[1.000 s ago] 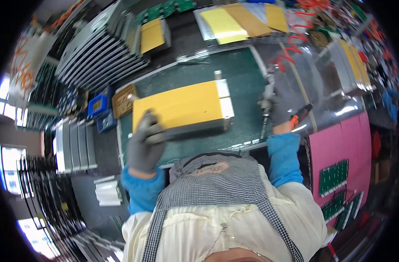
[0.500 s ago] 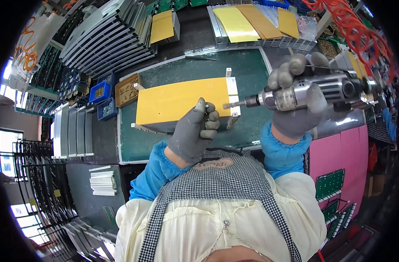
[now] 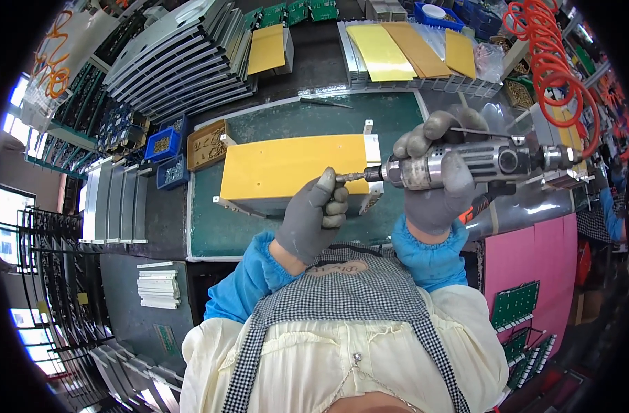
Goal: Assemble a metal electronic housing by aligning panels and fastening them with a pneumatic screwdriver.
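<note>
Drill [image 3: 493, 162] is looking heavy, stiff and slick, best taken round its barrel [image 3: 416, 173], where the right hand [image 3: 457, 175] is wrapping its grip, while the left hand [image 3: 311, 217] is pinching at the bit [image 3: 355, 177] over the yellow-topped box [image 3: 280, 165].

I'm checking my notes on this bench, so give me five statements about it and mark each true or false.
1. The right hand holds a power driver. True.
2. The left hand lies spread flat on the mat. False: the left hand is raised, its fingers curled, its thumb at the driver's tip.
3. A yellow panel is over the green mat. True.
4. The blue bins stand right of the panel. False: the bins are left.
5. The coiled hose is red. True.
</note>
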`<state>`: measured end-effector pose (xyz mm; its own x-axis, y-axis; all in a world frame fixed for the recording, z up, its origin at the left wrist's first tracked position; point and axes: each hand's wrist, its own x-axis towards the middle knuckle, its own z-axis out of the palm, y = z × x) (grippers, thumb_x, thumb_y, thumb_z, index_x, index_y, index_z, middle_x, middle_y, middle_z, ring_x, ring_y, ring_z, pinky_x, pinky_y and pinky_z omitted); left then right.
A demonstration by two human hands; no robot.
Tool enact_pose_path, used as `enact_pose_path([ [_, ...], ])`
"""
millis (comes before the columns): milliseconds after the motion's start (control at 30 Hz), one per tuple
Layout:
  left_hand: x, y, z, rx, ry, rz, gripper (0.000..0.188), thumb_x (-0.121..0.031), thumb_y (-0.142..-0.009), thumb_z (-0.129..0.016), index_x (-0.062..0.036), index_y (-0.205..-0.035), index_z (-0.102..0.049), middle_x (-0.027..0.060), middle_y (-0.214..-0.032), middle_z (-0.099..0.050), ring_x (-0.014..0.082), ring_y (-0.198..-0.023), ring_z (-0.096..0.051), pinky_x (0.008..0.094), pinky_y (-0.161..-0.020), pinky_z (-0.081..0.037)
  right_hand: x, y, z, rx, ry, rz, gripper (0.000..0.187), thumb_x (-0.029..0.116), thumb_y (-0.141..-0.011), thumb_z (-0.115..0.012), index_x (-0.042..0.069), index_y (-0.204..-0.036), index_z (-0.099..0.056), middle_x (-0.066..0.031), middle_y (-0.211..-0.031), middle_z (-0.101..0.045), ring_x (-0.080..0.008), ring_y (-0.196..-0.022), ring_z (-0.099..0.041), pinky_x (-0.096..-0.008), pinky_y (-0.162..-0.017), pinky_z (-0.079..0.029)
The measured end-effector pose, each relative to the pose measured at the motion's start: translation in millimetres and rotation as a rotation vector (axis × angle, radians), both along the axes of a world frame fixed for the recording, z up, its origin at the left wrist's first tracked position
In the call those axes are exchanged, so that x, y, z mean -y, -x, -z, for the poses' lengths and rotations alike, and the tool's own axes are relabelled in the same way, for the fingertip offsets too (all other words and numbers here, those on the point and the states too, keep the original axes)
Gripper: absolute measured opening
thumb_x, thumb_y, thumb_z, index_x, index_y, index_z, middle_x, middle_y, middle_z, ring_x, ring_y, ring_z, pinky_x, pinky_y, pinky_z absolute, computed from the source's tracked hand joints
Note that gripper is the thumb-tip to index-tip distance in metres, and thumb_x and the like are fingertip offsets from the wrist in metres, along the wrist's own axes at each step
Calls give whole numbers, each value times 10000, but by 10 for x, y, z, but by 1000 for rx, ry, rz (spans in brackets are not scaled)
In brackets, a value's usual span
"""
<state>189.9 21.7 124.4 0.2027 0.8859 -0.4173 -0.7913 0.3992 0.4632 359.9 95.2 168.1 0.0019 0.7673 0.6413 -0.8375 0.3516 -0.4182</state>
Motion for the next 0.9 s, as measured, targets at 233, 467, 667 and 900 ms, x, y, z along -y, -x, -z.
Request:
enact_pose_path([
  [233, -8, -46, -42, -93, 8, -68, 254, -331, -1014, -522, -78, -1021, -505, 0, -822, -468, 35, -619, -354, 130, -464, -309, 50, -24, 9, -18, 51, 80, 526, 57, -836, -601, 101, -1339, -453, -123, -1100, -615, -209, -890, -648, -414, -778, -575],
  [467, -34, -56, -32, -61, 1, -55, 265, -320, -1016, -519, -58, -1054, -510, 9, -854, -480, 31, -619, -355, 134, -467, -315, 48, 30, 62, -15, 72, 103, 494, 96, -850, -579, 112, -1328, -457, -119, -1120, -616, -183, -885, -649, -394, -777, -571],
  [667, 3, 53, 33, -102, -56, -14, 334, -301, -1016, -523, 3, -1152, -527, 40, -920, -518, 50, -674, -415, 142, -498, -351, 24, 43, 64, -28, 82, 162, 469, 99, -858, -563, 99, -1315, -460, -119, -1136, -620, -175, -871, -648, -401, -771, -570],
  [900, -12, 404, -330, -209, -2, -171, 415, -171, -1013, -488, -15, -1390, -412, 23, -980, -471, 68, -785, -434, 140, -599, -384, -201, -71, -2, 0, 74, 347, 444, 24, -859, -509, 77, -1299, -473, -127, -1152, -622, -187, -868, -646, -409, -754, -575],
])
